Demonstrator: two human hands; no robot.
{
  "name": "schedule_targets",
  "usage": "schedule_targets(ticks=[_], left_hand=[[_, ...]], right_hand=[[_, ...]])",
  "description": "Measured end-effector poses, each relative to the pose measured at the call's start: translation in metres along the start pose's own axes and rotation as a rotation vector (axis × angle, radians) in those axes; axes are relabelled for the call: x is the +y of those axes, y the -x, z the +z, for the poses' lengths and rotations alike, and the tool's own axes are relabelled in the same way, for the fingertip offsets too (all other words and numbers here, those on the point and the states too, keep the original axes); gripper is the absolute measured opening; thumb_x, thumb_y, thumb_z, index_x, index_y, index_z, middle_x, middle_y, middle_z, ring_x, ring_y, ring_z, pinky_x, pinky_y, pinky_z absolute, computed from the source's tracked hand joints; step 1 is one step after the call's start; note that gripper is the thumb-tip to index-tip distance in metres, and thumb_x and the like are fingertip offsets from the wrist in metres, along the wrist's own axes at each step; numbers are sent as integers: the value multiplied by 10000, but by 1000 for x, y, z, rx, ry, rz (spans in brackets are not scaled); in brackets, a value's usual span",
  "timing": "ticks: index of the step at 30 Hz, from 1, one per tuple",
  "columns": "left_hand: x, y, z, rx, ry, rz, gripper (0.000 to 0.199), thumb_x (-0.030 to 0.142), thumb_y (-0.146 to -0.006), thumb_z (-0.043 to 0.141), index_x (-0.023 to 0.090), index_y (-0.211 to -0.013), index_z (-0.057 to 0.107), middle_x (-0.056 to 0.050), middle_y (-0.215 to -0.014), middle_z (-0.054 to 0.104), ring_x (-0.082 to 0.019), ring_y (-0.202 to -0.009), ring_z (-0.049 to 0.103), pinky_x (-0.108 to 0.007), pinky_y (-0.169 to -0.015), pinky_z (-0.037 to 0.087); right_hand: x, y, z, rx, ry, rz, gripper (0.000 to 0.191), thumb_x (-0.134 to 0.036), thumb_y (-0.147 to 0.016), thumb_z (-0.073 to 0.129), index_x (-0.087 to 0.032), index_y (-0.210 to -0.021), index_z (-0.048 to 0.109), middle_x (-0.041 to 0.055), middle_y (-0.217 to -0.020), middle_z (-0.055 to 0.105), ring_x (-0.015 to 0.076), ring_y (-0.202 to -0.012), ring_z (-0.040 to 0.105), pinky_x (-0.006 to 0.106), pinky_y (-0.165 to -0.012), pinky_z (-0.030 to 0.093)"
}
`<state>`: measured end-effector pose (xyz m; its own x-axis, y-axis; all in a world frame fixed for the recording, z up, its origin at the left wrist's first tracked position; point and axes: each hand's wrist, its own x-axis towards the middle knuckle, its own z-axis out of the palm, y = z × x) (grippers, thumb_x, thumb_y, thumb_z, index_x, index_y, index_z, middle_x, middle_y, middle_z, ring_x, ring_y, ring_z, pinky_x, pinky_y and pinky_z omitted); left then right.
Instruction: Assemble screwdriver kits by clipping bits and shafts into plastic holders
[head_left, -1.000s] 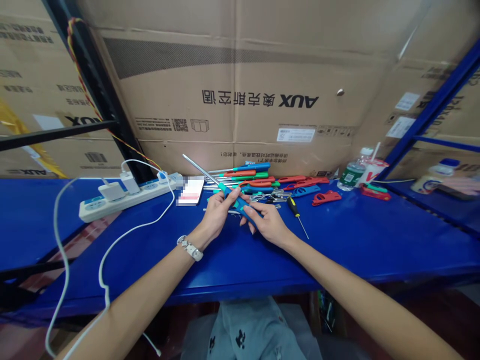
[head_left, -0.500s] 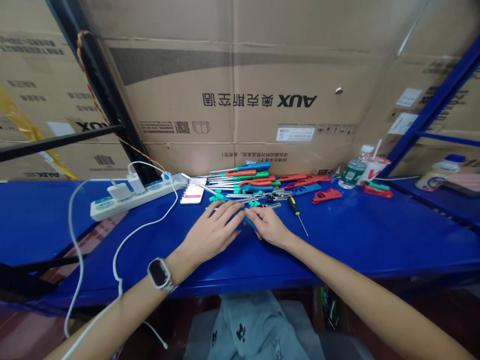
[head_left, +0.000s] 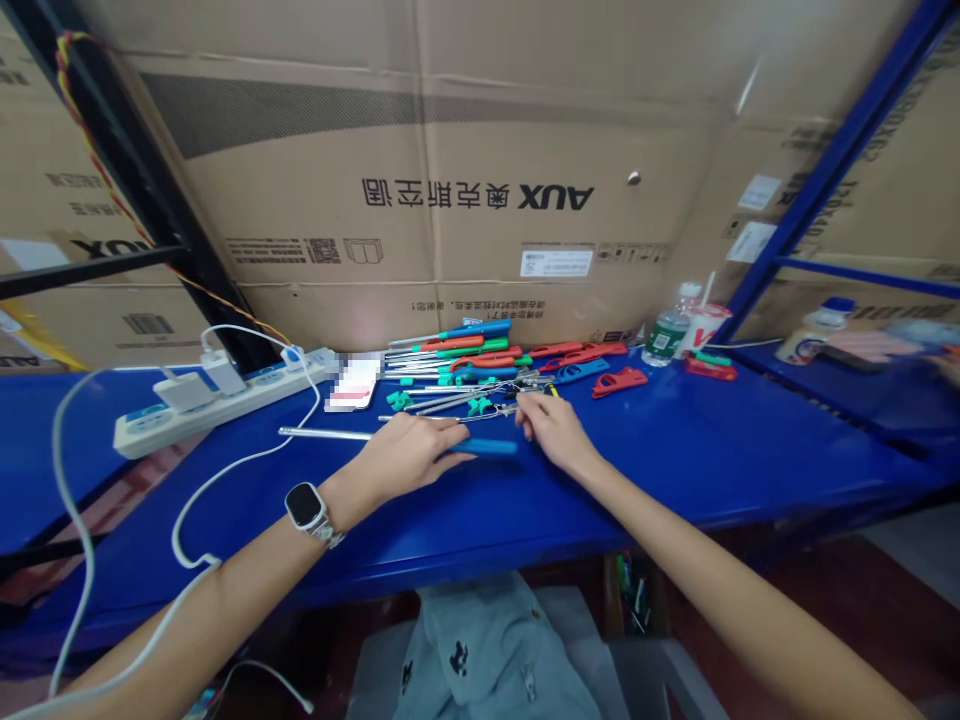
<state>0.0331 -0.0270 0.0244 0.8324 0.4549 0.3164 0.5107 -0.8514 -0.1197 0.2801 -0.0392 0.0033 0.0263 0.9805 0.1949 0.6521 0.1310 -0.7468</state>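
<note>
My left hand (head_left: 412, 450) is closed around a long tool with a blue handle (head_left: 487, 447) and a thin silver rod (head_left: 322, 433). The tool lies nearly level, rod to the left, low over the blue table. My right hand (head_left: 553, 432) is at the right edge of a pile, its fingers curled together; what they grip, if anything, is hidden. A yellow bit of a screwdriver (head_left: 554, 391) shows just behind that hand. Beyond both hands are similar rods with coloured handles (head_left: 472, 345), small green plastic pieces (head_left: 478, 405) and thin metal parts.
Red and blue plastic pieces (head_left: 619, 381) lie to the right. Farther right are a water bottle (head_left: 663, 335), a cup (head_left: 705, 325) and a red item (head_left: 711, 367). At left are a power strip (head_left: 225, 405) with white cables and a phone-like card (head_left: 352, 383). Cardboard (head_left: 420, 250) backs the table.
My hands have come apart. The left now carries the blue-handled tool leftward, its rod in plain view. The right has let go of it and reached over the screwdriver. The camera view has shifted right.
</note>
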Motion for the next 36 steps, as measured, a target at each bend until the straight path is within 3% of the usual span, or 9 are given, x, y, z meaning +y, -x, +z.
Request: schedule_targets(ticks=[3,6,12,14,17,20,22,30,36], left_hand=[[1,-11,7,-63,108,-79,342,449,-1059,490,191,-900,647,-32,-765,688,-185,-645,633,-296,-567,382],[0,-21,17,-76,154,-117,420,513,-1050,454,184,-911,675,-58,-776,665,-205,-667,627,-308,-586,416],[-6,-19,31,-14,168,-113,534,569,-1063,346,183,-953,699,-94,-924,652,-242,-846,647,-344,-694,506],[-8,-13,31,-13,176,-116,550,566,-1070,324,182,-972,705,-96,-970,657,-228,-840,651,-341,-716,514],[-10,-3,27,-46,205,-120,555,561,-1078,313,183,-990,709,-91,-959,691,-226,-825,669,-341,-729,508],[-13,5,23,-71,206,-127,583,558,-1084,297,173,-945,712,-87,-876,698,-216,-748,665,-337,-691,486],[-18,8,21,-80,183,-144,622,546,-1091,273,168,-881,719,-81,-812,681,-205,-703,652,-328,-668,474],[-30,25,22,-61,58,-236,583,548,-1076,326,153,-939,733,-104,-956,639,-189,-699,626,-302,-589,467],[-28,29,27,10,106,-173,395,488,-1078,416,167,-1183,619,-108,-1110,646,-241,-948,651,-363,-792,536]], right_hand=[[13,-2,-24,207,392,86,204,-406,-938,539,-224,-977,622,66,-986,716,227,-849,671,299,-679,419],[22,-6,-34,184,593,161,363,-417,-919,581,-194,-1204,550,157,-1216,672,293,-970,696,353,-734,472],[32,-14,-29,54,627,172,399,-301,-964,520,-138,-1328,507,215,-1019,724,353,-936,722,441,-791,491],[35,-16,-26,118,513,122,391,-276,-964,508,-161,-1338,510,158,-930,726,325,-875,718,424,-766,491],[34,-21,-16,185,41,12,390,-306,-959,513,-196,-1333,489,32,-747,679,233,-715,669,344,-672,487],[19,-30,3,121,-504,-57,439,-396,-920,588,-208,-1296,462,-9,-732,666,146,-530,553,278,-526,437],[4,-37,17,48,-682,-70,463,-462,-871,659,-221,-1224,479,-7,-769,675,101,-432,458,260,-435,380],[-36,-63,50,10,-712,-119,250,-369,-888,617,-256,-977,413,-30,-752,623,132,-508,592,276,-464,496],[-32,-57,59,1,-645,-205,237,-389,-904,544,-271,-1004,364,-36,-718,614,146,-513,594,295,-497,492]])
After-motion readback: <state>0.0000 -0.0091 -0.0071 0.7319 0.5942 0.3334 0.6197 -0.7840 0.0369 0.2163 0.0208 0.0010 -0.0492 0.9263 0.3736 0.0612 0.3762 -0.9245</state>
